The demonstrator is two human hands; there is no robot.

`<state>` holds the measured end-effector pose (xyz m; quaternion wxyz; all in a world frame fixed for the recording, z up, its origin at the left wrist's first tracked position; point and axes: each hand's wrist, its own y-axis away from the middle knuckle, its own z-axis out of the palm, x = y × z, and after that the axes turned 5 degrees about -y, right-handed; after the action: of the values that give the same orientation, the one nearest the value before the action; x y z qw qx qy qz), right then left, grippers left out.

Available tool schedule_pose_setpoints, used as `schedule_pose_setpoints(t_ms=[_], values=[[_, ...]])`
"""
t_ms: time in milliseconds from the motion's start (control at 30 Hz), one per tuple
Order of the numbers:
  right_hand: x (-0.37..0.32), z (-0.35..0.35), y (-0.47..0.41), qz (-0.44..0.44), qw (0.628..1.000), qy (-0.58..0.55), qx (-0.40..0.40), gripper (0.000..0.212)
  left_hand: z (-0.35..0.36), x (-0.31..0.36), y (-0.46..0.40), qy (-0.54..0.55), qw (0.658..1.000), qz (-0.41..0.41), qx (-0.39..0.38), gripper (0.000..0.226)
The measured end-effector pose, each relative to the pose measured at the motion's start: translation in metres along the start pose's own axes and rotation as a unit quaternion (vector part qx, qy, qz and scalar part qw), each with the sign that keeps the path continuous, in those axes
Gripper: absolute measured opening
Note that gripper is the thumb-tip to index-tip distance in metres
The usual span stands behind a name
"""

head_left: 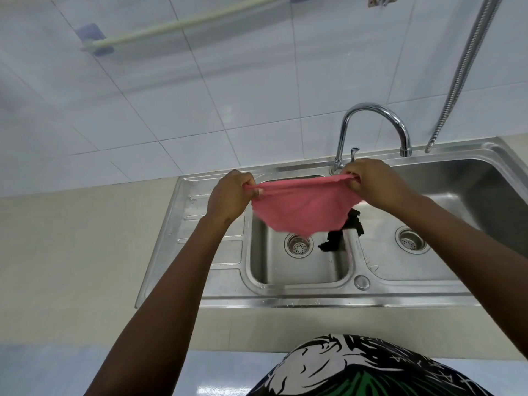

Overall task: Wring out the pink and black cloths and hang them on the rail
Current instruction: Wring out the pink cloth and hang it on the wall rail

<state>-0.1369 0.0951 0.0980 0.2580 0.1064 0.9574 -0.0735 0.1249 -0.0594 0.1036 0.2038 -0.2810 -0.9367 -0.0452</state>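
Observation:
The pink cloth (300, 208) hangs spread out between both hands above the left basin. My left hand (231, 195) grips its left top corner and my right hand (371, 181) grips its right top corner. The black cloth (343, 232) lies bunched over the divider between the two basins, partly hidden behind the pink cloth. A pale rail (183, 22) on blue brackets is fixed to the tiled wall at the upper left, with nothing on it.
The steel double sink (217, 295) has a drainboard on its left and a drain in each basin. A curved chrome tap (371, 121) rises behind my right hand. A metal hose (463, 72) hangs at the right. Beige countertop surrounds the sink.

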Motion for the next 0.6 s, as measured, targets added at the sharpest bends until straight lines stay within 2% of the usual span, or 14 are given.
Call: schedule_pose_setpoints(t_ms=[33, 100, 200, 433, 600], values=[[0.000, 0.001, 0.000, 0.001, 1.000, -0.009, 0.008, 0.014, 0.002, -0.002, 0.000, -0.011, 1.000, -0.001, -0.001, 0.017], [-0.001, 0.003, 0.003, -0.007, 0.999, -0.027, -0.032, 0.015, 0.006, -0.008, 0.002, 0.003, 1.000, 0.002, 0.013, 0.011], [0.002, 0.007, 0.006, -0.003, 0.998, -0.061, 0.025, 0.021, 0.010, -0.017, 0.009, 0.063, 0.992, 0.007, 0.108, 0.008], [-0.004, 0.011, 0.009, 0.002, 0.998, -0.056, 0.014, 0.022, 0.019, -0.024, 0.024, 0.057, 0.986, -0.025, 0.154, 0.010], [-0.010, 0.014, 0.000, -0.005, 0.997, -0.013, 0.071, 0.026, 0.013, -0.028, 0.024, 0.059, 0.974, -0.059, 0.213, 0.009]])
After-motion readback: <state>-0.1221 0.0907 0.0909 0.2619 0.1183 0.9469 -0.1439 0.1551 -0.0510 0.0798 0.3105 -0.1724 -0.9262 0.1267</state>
